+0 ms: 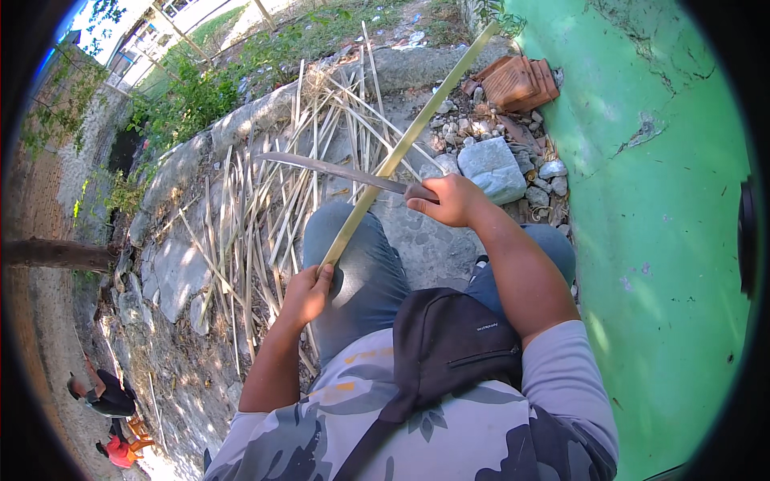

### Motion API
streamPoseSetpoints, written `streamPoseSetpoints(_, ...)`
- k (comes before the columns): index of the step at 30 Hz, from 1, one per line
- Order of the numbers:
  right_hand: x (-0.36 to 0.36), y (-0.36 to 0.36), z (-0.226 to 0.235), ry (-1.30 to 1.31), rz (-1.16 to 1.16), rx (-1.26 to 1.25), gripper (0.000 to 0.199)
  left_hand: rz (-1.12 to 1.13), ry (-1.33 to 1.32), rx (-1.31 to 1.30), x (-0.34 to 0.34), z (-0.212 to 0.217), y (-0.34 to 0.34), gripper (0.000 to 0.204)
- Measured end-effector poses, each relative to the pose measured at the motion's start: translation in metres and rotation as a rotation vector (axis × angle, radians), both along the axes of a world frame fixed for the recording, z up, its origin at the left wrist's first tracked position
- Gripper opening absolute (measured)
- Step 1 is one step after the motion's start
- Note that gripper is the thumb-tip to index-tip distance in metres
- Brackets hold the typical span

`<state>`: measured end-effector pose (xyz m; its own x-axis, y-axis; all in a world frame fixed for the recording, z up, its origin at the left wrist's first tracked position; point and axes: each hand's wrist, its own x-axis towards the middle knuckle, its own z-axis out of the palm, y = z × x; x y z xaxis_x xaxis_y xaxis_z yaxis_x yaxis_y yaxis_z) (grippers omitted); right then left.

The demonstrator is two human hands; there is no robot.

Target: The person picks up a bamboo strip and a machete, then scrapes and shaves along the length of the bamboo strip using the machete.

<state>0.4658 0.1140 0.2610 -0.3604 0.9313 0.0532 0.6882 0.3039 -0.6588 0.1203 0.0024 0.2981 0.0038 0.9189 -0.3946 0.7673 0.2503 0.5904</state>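
While the left hand point(305, 293) grips the near end of a long bamboo strip point(409, 138), closed round it just above the person's left knee, the right hand point(447, 200) is clamped on the handle of a curved knife point(337, 170). That strip is the landmark: it runs from the left fist up and away to the right, its far end reaching past the stacked clay tiles point(521, 82) beside the green wall point(658, 200). The knife's blade crosses the strip about midway along it, touching it, with the tip pointing off to the strip's left. Left of the strip and beyond it, a heap of split bamboo slivers point(265, 200) lies spread over the stone ground. Right of the strip, a grey rock point(492, 167) sits among rubble. Below the strip's near end, a black shoulder bag point(449, 345) hangs across the person's chest.
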Motion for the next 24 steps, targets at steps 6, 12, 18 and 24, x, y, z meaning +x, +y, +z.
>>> streamPoseSetpoints(6, 0.002, 0.001, 0.002, -0.032, 0.024, -0.012, 0.063, -0.013, -0.008, -0.004, -0.001, -0.001, 0.002, 0.050)
streamPoseSetpoints(12, 0.002, -0.001, 0.000, -0.041, 0.012, 0.043, 0.063, -0.003, 0.001, 0.018, -0.002, -0.006, 0.001, 0.051)
streamPoseSetpoints(18, 0.005, 0.000, 0.021, -0.072, -0.005, 0.074, 0.058, -0.011, -0.010, 0.041, -0.009, -0.011, -0.001, 0.050)
streamPoseSetpoints(24, 0.022, 0.007, 0.001, 0.142, -0.167, 0.134, 0.050, -0.010, -0.045, 0.065, -0.005, -0.012, -0.001, 0.051)
